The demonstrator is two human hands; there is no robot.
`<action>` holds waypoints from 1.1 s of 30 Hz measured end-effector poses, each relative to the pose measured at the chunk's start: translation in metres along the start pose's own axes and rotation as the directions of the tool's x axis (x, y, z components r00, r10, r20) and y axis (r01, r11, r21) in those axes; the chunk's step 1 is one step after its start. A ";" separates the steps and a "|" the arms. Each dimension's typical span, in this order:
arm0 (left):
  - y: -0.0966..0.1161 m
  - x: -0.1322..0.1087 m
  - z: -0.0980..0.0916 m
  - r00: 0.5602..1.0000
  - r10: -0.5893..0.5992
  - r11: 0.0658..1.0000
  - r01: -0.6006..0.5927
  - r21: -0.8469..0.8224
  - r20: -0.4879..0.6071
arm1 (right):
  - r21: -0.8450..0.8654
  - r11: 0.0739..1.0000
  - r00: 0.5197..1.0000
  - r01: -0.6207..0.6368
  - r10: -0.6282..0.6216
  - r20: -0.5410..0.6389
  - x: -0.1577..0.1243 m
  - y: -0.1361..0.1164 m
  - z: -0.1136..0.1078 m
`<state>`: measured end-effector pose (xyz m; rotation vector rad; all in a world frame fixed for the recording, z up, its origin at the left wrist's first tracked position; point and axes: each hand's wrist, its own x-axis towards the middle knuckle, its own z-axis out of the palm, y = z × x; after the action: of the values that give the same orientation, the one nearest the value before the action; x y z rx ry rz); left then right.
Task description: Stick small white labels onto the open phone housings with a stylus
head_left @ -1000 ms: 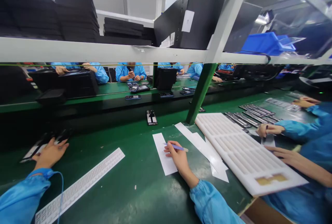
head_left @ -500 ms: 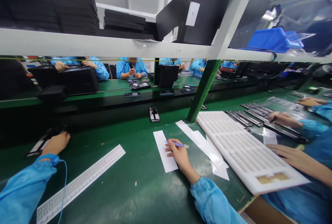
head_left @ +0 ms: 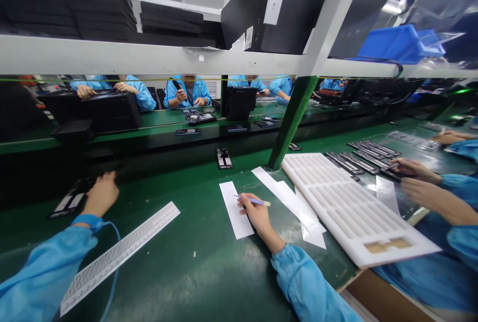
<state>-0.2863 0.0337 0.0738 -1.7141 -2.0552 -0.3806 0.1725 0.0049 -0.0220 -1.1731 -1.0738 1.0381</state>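
My right hand [head_left: 257, 212] is closed around a slim purple pointed tool [head_left: 261, 202] with a pale back end. The tool's tip points left over a white sheet of small labels [head_left: 236, 215], and my fingers are at the sheet's right edge. My left hand [head_left: 100, 195] is at the left, just right of a phone frame [head_left: 70, 197] with black and silver parts. Its fingers are smeared, and whether they touch the frame is unclear. Near my left forearm lies a long printed strip [head_left: 127, 250], with a blue wrist cord [head_left: 116, 267] hanging across it.
White paper strips [head_left: 287, 202] and a white slotted foam tray [head_left: 336, 207] lie to the right. Beyond the tray are a co-worker's hands [head_left: 429, 192] and rows of phone frames [head_left: 373, 153]. A green post [head_left: 293, 123] rises behind. Another phone frame [head_left: 224, 159] lies ahead.
My left hand has moved right and up, away from the left phone frame's middle. That frame has shifted right too. My right hand stays at the label sheet with the tool.
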 end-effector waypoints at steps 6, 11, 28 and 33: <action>0.135 -0.118 -0.058 0.902 0.421 0.903 -0.427 0.047 0.101 | -0.028 1.000 0.998 -0.007 0.009 0.065 0.003 -0.009 -0.011; 0.202 -0.193 -0.091 0.894 0.409 0.885 -0.437 0.161 0.181 | -0.060 0.996 0.986 -0.063 0.072 0.150 0.010 -0.014 -0.026; 0.252 -0.188 -0.058 0.852 0.477 0.860 -0.403 -0.312 0.215 | -0.095 0.993 0.949 -0.064 0.090 0.301 0.023 -0.005 -0.012; 0.253 -0.128 -0.033 0.768 0.622 0.705 -0.463 -0.537 0.155 | -0.138 0.990 0.926 -0.019 0.069 0.371 0.024 -0.003 -0.014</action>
<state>-0.0158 -0.0417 0.0226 -2.7568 -1.5798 -0.4405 0.1907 0.0251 -0.0176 -1.1321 -1.4396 1.2772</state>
